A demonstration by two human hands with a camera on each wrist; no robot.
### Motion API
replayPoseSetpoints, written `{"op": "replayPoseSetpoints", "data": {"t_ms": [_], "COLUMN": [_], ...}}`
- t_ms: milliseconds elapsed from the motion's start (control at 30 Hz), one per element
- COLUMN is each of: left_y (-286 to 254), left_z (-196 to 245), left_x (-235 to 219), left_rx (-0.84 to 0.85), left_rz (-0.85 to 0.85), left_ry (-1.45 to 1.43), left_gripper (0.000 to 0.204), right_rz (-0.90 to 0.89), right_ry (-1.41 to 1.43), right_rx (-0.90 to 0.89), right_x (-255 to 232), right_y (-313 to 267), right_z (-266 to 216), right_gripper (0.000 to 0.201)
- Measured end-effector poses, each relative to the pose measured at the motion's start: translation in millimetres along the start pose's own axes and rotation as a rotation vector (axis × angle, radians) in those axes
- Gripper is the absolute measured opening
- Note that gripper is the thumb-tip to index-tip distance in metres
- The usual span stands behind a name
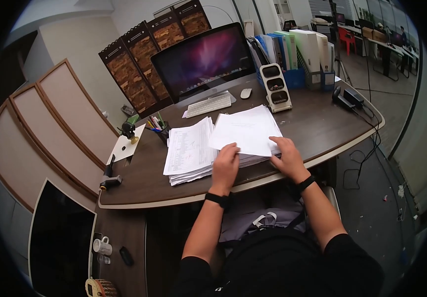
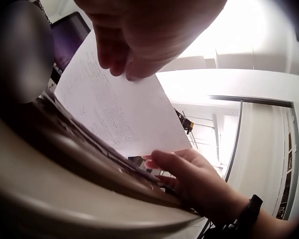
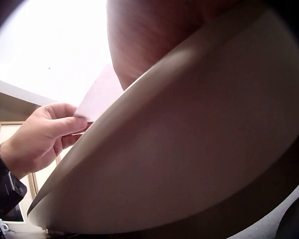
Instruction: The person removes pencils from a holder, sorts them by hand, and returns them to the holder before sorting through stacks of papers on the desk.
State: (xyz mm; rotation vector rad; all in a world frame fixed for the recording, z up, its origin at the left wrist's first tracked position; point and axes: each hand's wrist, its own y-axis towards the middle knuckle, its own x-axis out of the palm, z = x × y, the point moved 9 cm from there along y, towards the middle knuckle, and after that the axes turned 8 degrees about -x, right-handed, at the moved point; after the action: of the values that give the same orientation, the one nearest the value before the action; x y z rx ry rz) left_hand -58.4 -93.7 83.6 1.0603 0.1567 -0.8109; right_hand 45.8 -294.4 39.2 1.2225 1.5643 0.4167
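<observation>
A white paper sheet (image 1: pixel 245 131) is held between both hands over the right stack on the desk. The left hand (image 1: pixel 225 168) pinches its near left corner between thumb and fingers, also visible in the right wrist view, where the left hand (image 3: pixel 42 137) grips the sheet (image 3: pixel 100 94). At the near right corner, the right hand (image 1: pixel 288 159) pinches the edge; the left wrist view shows the right hand (image 2: pixel 194 181) with its thumb on the sheet (image 2: pixel 114 109), which bears faint print. A thick stack of printed papers (image 1: pixel 189 151) lies to the left.
Behind the papers stand a keyboard (image 1: pixel 208 105), a mouse (image 1: pixel 245 93), a monitor (image 1: pixel 203 62) and a white holder (image 1: pixel 276 89). A pen cup (image 1: pixel 162 131) is left of the stacks. Folders (image 1: pixel 307 52) fill the back right; a black device with cables (image 1: pixel 343 101) lies near the right edge.
</observation>
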Motion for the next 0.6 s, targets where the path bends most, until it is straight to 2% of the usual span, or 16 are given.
{"op": "replayPoseSetpoints", "data": {"t_ms": [33, 133, 300, 367, 433, 600], "left_y": [1, 1, 5, 4, 4, -5], "left_z": [-4, -7, -43, -67, -97, -131], "left_x": [-15, -66, -123, -132, -136, -131], "left_rx": [-0.042, 0.028, -0.014, -0.031, -0.137, -0.233], "left_rz": [0.021, 0.156, 0.252, 0.263, 0.274, 0.236], "left_ry": [-0.014, 0.016, 0.086, 0.102, 0.079, 0.105], "left_gripper": [0.019, 0.022, 0.023, 0.024, 0.022, 0.018], "right_rz": [0.001, 0.0, -0.017, -0.018, -0.017, -0.017], "right_ry": [0.001, -0.021, -0.054, -0.054, -0.059, -0.052], "right_rx": [0.003, -0.016, -0.018, -0.02, -0.024, -0.025], "right_x": [0, 1, 1, 0, 0, 1], "right_y": [0, 1, 2, 1, 2, 1], "right_z": [0, -4, -5, -6, -6, -6], "right_gripper": [0.05, 0.047, 0.038, 0.037, 0.036, 0.032]}}
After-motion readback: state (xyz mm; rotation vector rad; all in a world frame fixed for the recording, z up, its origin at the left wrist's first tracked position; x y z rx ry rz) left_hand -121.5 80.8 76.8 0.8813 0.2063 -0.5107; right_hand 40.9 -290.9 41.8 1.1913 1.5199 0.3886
